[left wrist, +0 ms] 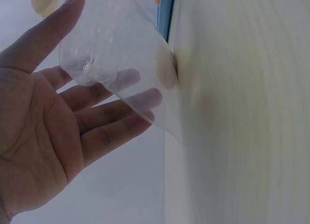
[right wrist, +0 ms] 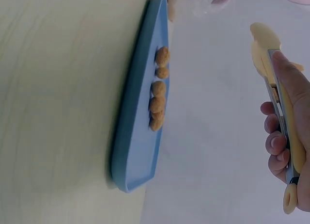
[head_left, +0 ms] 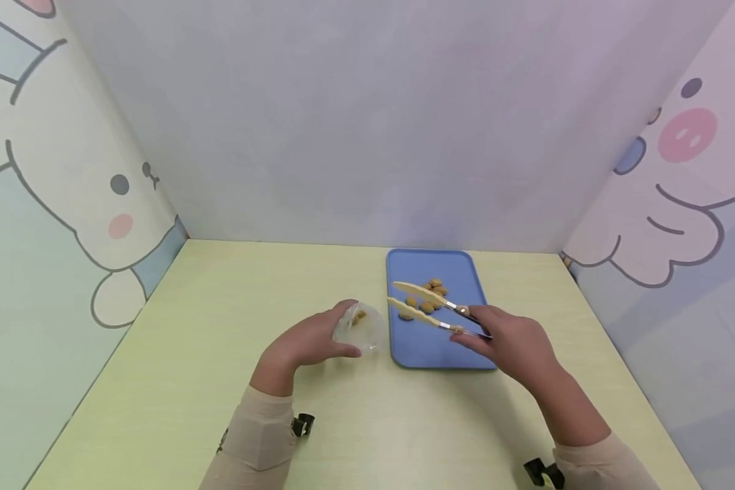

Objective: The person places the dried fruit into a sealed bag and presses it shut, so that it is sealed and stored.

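My left hand (head_left: 311,338) holds a clear plastic bag (head_left: 370,333) on the table, thumb on the near side and fingers behind it. Inside the bag, a few brown walnuts (head_left: 358,317) show. In the left wrist view the fingers are seen through the thin bag (left wrist: 121,35). With my right hand (head_left: 517,344) I grip metal tongs with beige tips (head_left: 416,292). Their tips stand apart above the left side of a blue tray (head_left: 437,352), pointing toward the bag, and no nut shows held between them. Several walnuts (head_left: 427,307) lie on the tray.
The pale wooden table (head_left: 220,292) meets a plain back wall (head_left: 343,136). Side walls carry cartoon animals (head_left: 686,136). The tray reaches nearly to the table's back edge, right of the bag. Small black clips (head_left: 303,425) sit at both sleeves.
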### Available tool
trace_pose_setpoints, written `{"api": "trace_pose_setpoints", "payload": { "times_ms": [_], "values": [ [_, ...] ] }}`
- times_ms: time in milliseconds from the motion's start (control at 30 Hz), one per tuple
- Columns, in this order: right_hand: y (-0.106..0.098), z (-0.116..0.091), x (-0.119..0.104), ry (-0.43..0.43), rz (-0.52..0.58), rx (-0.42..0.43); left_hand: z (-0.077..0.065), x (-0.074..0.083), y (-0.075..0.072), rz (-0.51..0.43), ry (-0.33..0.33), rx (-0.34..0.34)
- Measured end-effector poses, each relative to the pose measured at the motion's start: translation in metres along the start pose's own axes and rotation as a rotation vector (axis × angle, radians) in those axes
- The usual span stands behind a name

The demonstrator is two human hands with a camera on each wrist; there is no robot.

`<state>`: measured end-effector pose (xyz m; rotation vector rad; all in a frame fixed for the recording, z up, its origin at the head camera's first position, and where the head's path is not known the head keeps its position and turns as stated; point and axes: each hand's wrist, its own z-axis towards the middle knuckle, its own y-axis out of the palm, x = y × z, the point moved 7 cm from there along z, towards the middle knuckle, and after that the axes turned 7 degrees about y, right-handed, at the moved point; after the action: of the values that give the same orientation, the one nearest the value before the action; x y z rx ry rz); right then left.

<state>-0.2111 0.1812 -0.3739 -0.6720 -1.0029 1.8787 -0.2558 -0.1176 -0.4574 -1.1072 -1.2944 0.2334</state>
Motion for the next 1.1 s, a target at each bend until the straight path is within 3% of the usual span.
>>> {"api": "trace_pose_setpoints", "payload": {
  "times_ms": [333, 767, 1100],
  "values": [
    [0.002, 0.000, 0.024, 0.150, 0.010, -0.114, -0.001, -0.001, -0.001, 0.001, -0.008, -0.003],
    [0.011, -0.010, 0.048, 0.236, -0.011, -0.210, -0.001, -0.001, -0.001, -0.001, -0.005, -0.001],
    [0.029, -0.022, 0.060, 0.301, 0.001, -0.342, 0.000, -0.001, 0.000, 0.000, -0.003, -0.001]
  ]
}}
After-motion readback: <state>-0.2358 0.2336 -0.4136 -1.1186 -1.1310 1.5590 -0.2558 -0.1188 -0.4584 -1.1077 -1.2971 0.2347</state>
